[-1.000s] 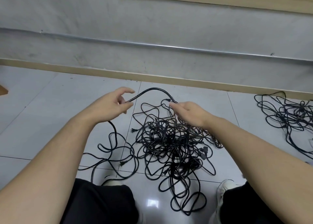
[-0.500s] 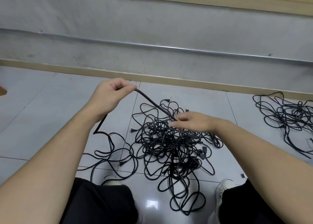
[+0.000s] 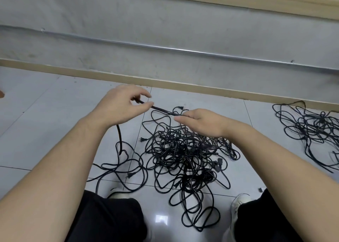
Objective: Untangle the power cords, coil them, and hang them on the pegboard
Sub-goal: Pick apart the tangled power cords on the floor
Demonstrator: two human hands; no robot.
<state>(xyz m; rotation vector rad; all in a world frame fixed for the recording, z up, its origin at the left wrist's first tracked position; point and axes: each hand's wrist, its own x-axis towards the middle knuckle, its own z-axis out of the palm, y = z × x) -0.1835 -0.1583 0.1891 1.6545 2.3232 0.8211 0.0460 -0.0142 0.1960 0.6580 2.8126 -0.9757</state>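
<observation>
1. A small brown object (image 3: 1, 94) is poking in at the far left edge of the white tiled floor (image 3: 45, 117); it is cut off, so I cannot tell what it is.
2. The left hand (image 3: 119, 108) is hovering above the floor, its thumb and forefinger curling round a black cord (image 3: 161, 110) and pinching it.
3. Below that hand, the same cord is hanging down to loose loops (image 3: 126, 161) that are lying on the tiles, left of the main heap.
4. The cord is stretching taut and slightly downward from the left hand to the right hand (image 3: 201, 122).
5. The right hand is hovering over the heap, its fingers lying nearly straight; the cord is reaching its fingertips, but whether they are gripping it I cannot tell.
6. The big tangle of cords (image 3: 185, 155) is sitting on the floor between the person's knees, with several plugs showing in it.
7. A white shoe (image 3: 238, 203) is peeking out beside the right knee.
8. A second tangle (image 3: 311, 130) is lying well apart at the far right, near the beige baseboard (image 3: 201, 90).
</observation>
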